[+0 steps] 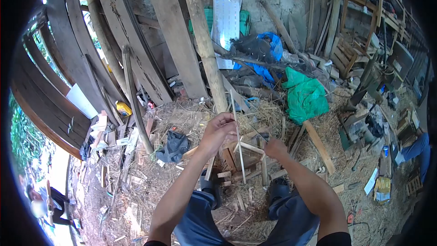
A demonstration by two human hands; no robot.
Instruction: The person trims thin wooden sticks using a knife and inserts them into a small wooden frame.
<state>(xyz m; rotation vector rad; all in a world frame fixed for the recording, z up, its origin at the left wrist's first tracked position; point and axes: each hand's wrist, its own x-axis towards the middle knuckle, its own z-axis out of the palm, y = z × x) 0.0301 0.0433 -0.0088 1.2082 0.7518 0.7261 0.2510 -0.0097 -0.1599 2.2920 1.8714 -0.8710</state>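
My left hand (218,133) is closed round a thin, pale strip of wood (241,158), held nearly upright in front of my knees. A knife (257,132) is in my right hand (276,148), its dark handle partly covered by my fingers. The narrow blade slants up and left toward the strip near my left fingers; whether it touches is too small to tell. Below my hands, between my feet, stands a low wooden frame (251,147) of light sticks, partly hidden by my hands and the strip.
Shavings and offcuts cover the ground. A dark cloth or bag (174,146) lies left, a green plastic sheet (304,95) ahead right. A bamboo pole (203,41) and tall planks (175,32) lean at the back. One person (50,202) is far left; a blue sleeve (416,152) shows far right.
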